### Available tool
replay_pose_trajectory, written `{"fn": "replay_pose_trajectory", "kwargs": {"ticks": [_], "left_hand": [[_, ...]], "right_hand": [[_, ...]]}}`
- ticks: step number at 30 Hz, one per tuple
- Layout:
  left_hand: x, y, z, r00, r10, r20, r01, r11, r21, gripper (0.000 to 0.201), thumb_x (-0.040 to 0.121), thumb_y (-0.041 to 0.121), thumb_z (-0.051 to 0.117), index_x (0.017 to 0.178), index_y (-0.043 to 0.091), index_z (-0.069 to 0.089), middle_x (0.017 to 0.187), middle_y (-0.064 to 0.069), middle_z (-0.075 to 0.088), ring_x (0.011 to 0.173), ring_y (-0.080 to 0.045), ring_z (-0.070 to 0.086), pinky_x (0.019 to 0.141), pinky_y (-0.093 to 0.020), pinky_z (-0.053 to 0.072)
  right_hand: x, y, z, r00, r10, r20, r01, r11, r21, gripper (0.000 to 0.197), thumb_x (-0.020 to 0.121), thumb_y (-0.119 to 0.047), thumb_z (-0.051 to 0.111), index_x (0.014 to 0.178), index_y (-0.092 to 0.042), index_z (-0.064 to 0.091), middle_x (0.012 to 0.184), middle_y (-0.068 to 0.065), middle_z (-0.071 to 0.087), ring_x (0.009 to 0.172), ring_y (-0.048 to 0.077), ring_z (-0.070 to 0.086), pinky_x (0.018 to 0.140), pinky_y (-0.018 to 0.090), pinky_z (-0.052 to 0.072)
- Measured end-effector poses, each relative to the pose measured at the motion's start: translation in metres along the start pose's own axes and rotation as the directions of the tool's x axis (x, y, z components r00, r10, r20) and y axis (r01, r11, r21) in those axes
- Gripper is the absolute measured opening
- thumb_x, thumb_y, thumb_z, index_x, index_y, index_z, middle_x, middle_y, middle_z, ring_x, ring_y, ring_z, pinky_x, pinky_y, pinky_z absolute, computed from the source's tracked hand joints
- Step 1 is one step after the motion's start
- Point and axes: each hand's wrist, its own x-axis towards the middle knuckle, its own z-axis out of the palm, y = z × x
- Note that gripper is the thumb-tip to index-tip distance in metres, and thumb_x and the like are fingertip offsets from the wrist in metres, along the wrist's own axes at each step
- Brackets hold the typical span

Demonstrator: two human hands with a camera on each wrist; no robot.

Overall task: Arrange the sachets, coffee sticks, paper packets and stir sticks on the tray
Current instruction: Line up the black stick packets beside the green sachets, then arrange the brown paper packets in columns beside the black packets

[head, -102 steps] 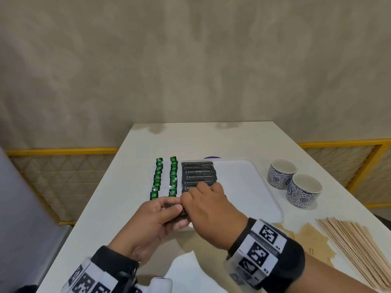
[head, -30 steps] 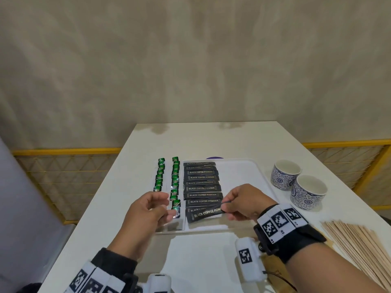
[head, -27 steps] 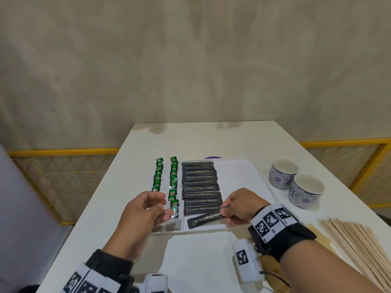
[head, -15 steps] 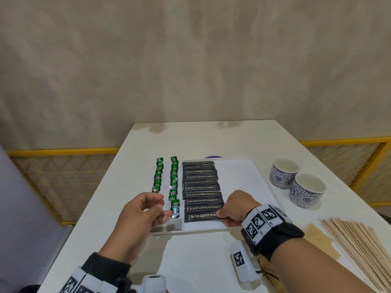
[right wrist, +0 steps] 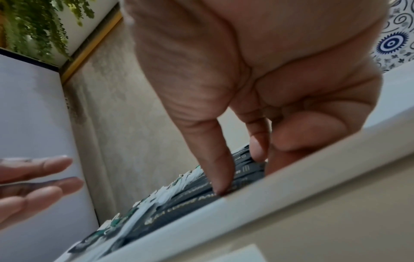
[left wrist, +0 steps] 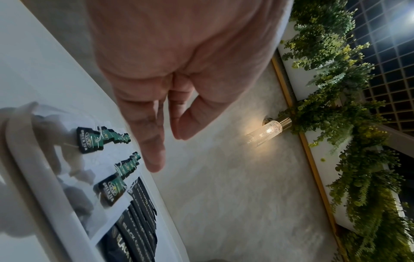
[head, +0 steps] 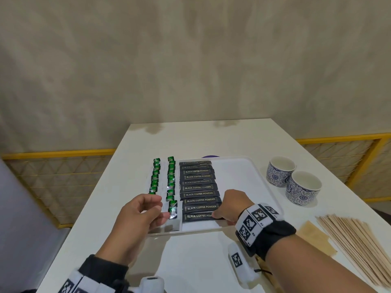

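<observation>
A white tray (head: 267,182) holds two columns of green tea sachets (head: 171,180) on its left and one column of black coffee sticks (head: 198,187). The nearest coffee stick (head: 196,216) lies flat at the front of that column. My right hand (head: 218,214) is at its right end: the thumb (right wrist: 220,184) presses on it, the index tip rests on the sticks behind, and the other fingers are curled. My left hand (head: 148,210) hovers over the tray's front left corner with loosely curled fingers (left wrist: 154,152), holding nothing. Wooden stir sticks (head: 355,240) and brown paper packets (head: 315,235) lie on the table at the right.
Two blue-patterned cups (head: 280,171) (head: 303,188) stand right of the tray. The tray's right half (head: 239,176) is bare. The white table (head: 211,136) ends at a beige wall, with yellow-framed lattice panels on both sides.
My right hand brought the tilted coffee stick down and laid it flat and straight at the front of the column. The left hand stayed hovering by the sachets.
</observation>
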Motion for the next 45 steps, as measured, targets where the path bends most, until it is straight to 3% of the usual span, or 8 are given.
{"fn": "replay_pose_trajectory", "kwargs": {"ticks": [4, 8, 13, 22, 29, 34, 39, 45], "left_hand": [[-0.003, 0.003, 0.000, 1.000, 0.004, 0.007, -0.004, 1.000, 0.010, 0.017, 0.094, -0.004, 0.052, 0.103, 0.005, 0.063, 0.110, -0.019, 0.065, 0.084, -0.032, 0.072, 0.080, -0.038, 0.057], [-0.009, 0.011, 0.004, 0.999, 0.011, 0.052, -0.012, 1.000, 0.012, 0.015, 0.094, -0.001, 0.053, 0.103, 0.005, 0.063, 0.107, -0.019, 0.065, 0.081, -0.030, 0.068, 0.073, -0.035, 0.058], [-0.016, 0.019, 0.012, 0.991, 0.015, 0.135, -0.017, 1.000, 0.013, 0.014, 0.094, 0.001, 0.054, 0.103, 0.004, 0.064, 0.102, -0.017, 0.068, 0.082, -0.029, 0.068, 0.060, -0.025, 0.057], [-0.024, 0.017, 0.039, 0.963, -0.006, 0.268, 0.007, 1.000, 0.000, 0.013, 0.092, 0.000, 0.056, 0.101, 0.003, 0.065, 0.095, -0.018, 0.069, 0.086, -0.034, 0.069, 0.074, -0.037, 0.055], [-0.032, 0.017, 0.058, 0.937, -0.024, 0.349, 0.027, 1.000, -0.005, 0.013, 0.092, 0.000, 0.056, 0.101, 0.000, 0.066, 0.095, -0.020, 0.070, 0.087, -0.034, 0.070, 0.077, -0.036, 0.054], [-0.036, 0.011, 0.082, 0.849, -0.169, 0.502, 0.052, 0.970, 0.238, 0.015, 0.090, 0.012, 0.063, 0.105, 0.007, 0.067, 0.103, -0.016, 0.068, 0.083, -0.026, 0.070, 0.082, -0.046, 0.056], [-0.035, 0.025, 0.116, 0.615, -0.326, 0.718, -0.549, 0.477, 0.687, 0.054, 0.077, 0.067, 0.058, 0.125, 0.046, 0.048, 0.119, 0.024, 0.052, 0.093, -0.002, 0.060, 0.086, -0.021, 0.049], [-0.044, 0.008, 0.180, 0.688, -0.326, 0.648, -0.642, 0.145, 0.753, 0.067, 0.076, 0.061, 0.063, 0.128, 0.027, 0.039, 0.122, 0.008, 0.042, 0.109, -0.015, 0.053, 0.095, -0.035, 0.046]], "right_hand": [[-0.016, -0.002, -0.021, 0.999, -0.051, -0.006, 0.051, 0.997, 0.051, 0.026, 0.088, -0.034, 0.065, 0.077, -0.014, 0.053, 0.065, -0.002, 0.061, 0.054, 0.011, 0.059, 0.053, 0.021, 0.045], [-0.045, 0.000, -0.056, 0.992, -0.116, -0.059, 0.126, 0.966, 0.226, 0.029, 0.092, -0.038, 0.060, 0.087, -0.009, 0.057, 0.086, 0.010, 0.073, 0.074, 0.019, 0.074, 0.079, 0.036, 0.059], [-0.095, 0.021, -0.092, 0.963, -0.075, -0.259, 0.184, 0.884, 0.430, 0.027, 0.091, -0.034, 0.063, 0.092, -0.006, 0.062, 0.081, 0.007, 0.070, 0.069, 0.016, 0.071, 0.067, 0.029, 0.057], [-0.135, 0.072, -0.067, 0.960, 0.068, -0.272, 0.085, 0.854, 0.513, 0.022, 0.089, -0.031, 0.065, 0.088, -0.009, 0.061, 0.080, 0.007, 0.071, 0.059, 0.014, 0.069, 0.058, 0.027, 0.054], [-0.161, 0.106, -0.044, 0.930, 0.227, -0.289, -0.067, 0.877, 0.475, 0.021, 0.086, -0.038, 0.066, 0.088, -0.017, 0.062, 0.073, 0.004, 0.073, 0.061, 0.013, 0.069, 0.065, 0.034, 0.057], [-0.162, 0.132, -0.023, 0.971, 0.162, -0.173, -0.151, 0.986, 0.077, 0.055, 0.079, -0.053, 0.067, 0.125, -0.035, 0.044, 0.107, -0.014, 0.049, 0.095, 0.005, 0.052, 0.069, 0.019, 0.040], [-0.164, 0.160, -0.013, 0.995, 0.069, -0.078, -0.073, 0.996, -0.049, 0.078, 0.069, -0.060, 0.068, 0.133, -0.043, 0.027, 0.115, -0.008, 0.034, 0.097, 0.010, 0.055, 0.082, 0.024, 0.047], [-0.150, 0.178, -0.011, 0.997, -0.049, 0.056, 0.056, 0.990, -0.133, 0.069, 0.078, -0.044, 0.066, 0.133, -0.039, 0.025, 0.111, -0.001, 0.026, 0.079, 0.015, 0.048, 0.065, 0.020, 0.038]]}}
